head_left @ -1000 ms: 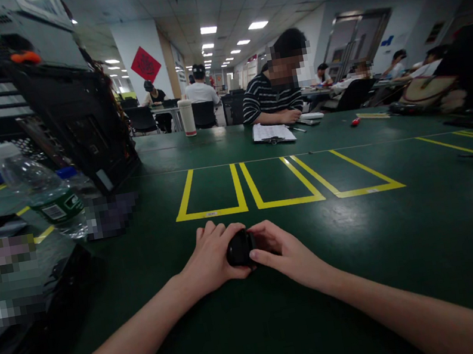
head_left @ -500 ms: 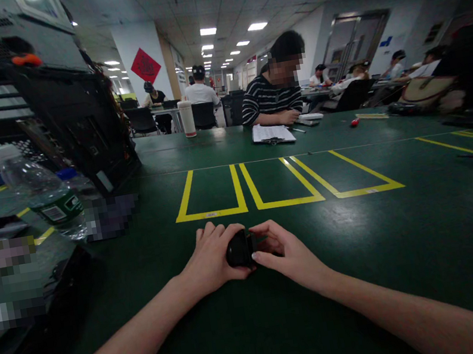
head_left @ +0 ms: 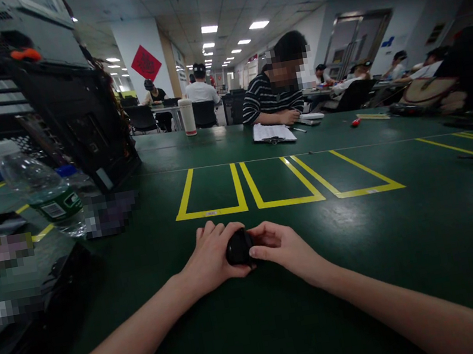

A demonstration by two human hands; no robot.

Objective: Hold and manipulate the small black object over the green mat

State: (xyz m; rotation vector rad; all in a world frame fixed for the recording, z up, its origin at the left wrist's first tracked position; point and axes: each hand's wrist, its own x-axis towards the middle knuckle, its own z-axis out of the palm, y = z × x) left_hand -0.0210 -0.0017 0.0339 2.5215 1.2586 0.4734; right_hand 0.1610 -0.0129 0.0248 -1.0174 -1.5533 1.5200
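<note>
Both hands meet on small black object (head_left: 238,247), low on green tabletop (head_left: 367,252), just before yellow tape boxes (head_left: 208,194). Left hand (head_left: 211,259) clenched around its left side; right hand (head_left: 282,248) pinches right end with fingertips. Step seems fine manipulation of object; next move likely needs steady left grip, precise right fingers

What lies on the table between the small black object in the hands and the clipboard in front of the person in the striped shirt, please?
In the head view, only green table with yellow tape outlines lies between the black object and the clipboard.
</note>
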